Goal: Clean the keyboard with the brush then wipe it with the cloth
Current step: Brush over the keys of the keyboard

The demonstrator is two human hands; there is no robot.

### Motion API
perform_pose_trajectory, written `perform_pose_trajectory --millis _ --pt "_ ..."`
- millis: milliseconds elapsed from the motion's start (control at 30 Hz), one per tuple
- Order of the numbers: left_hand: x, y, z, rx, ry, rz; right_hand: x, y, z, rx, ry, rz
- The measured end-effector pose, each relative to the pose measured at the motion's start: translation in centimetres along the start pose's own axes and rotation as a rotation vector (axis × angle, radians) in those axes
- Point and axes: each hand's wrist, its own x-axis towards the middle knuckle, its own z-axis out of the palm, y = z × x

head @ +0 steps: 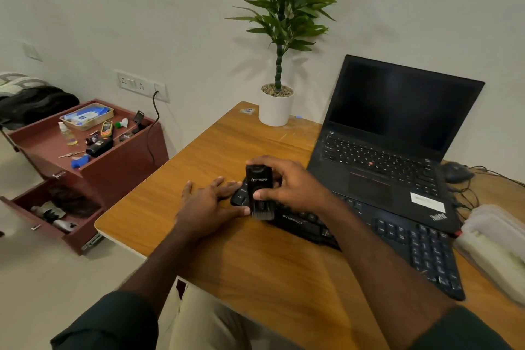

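With the right hand [289,185] gripping the small black plastic brush [260,192] at the black keyboard's [369,236] end nearest the wooden table's [227,145] left edge, the flat, open left hand [210,202] should steady that end while short strokes work along the rows.

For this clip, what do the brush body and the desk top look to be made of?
Brush: black body, seemingly matte moulded plastic with a printed white logo; dark bristles at its lower end, fibre unclear. Desk top: honey-brown wood grain under a smooth, slightly glossy finish with a pale edge, likely laminate rather than solid wood.
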Motion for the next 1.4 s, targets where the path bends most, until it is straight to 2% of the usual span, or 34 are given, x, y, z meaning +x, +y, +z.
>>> perform_pose_trajectory --millis 100,133,233,333,433,500,700,800,867,1100,1267,1333,1400 --pt "-0.1 0.3 0.1 -0.012 0.008 -0.021 -0.3 0.0 -0.3 -0.034 0.205 0.017" --pt "0.0 0.3 0.1 -0.008 0.012 -0.019 -0.7 -0.1 0.0 -0.073 0.227 0.012" --pt "0.0 0.5 0.1 -0.015 0.025 -0.010 -1.4 0.3 1.1 -0.122 0.124 -0.047" --pt "0.0 0.4 0.0 -0.009 0.027 -0.009 -1.1 0.3 0.3 0.046 0.018 -0.013" --pt "-0.1 0.3 0.1 -0.022 0.026 -0.024 -1.1 0.6 -0.2 -0.042 0.214 0.016" --pt "-0.1 0.4 0.2 -0.015 0.031 -0.027 -1.6 0.4 0.4 -0.103 0.263 0.005" --pt "-0.1 0.3 0.2 -0.019 0.032 -0.016 -0.9 0.1 -0.2 -0.075 0.026 -0.028" --pt "-0.3 1.0 -0.2 -0.027 0.044 -0.027 -1.2 0.4 -0.9 -0.107 0.133 -0.029" --pt "-0.4 1.1 -0.3 -0.028 0.037 -0.025 -1.9 1.2 -0.7 -0.136 0.138 -0.019" --pt "-0.7 1.7 -0.6 -0.043 0.048 -0.053 -5.3 3.2 -4.0 -0.137 0.020 0.067" --pt "-0.6 1.7 -0.5 -0.053 0.054 -0.043 -6.4 3.2 -7.2 -0.150 -0.143 0.132" --pt "-0.7 2.0 -0.6 -0.051 0.070 -0.042 -6.1 2.5 -7.4 -0.084 -0.095 0.127" --pt "-0.8 2.2 -0.6 -0.053 0.078 -0.040 -5.5 1.9 -6.2 0.024 0.075 0.098"
